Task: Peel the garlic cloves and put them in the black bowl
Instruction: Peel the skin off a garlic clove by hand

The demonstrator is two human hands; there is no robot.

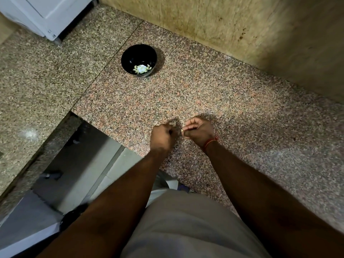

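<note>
1. Several peeled garlic cloves (141, 68) already lie in the black bowl (138, 60), which stands well away from the hands on the granite counter (232, 116).
2. Left hand (162, 135): fingers curled; what it holds is hidden.
3. Right hand (200, 132): fingers curled, pinching a small pale piece (182, 130), probably a clove under peeling.
4. Remaining: finish peeling and transfer it to the bowl. Count of unpeeled cloves cannot be determined.
</note>
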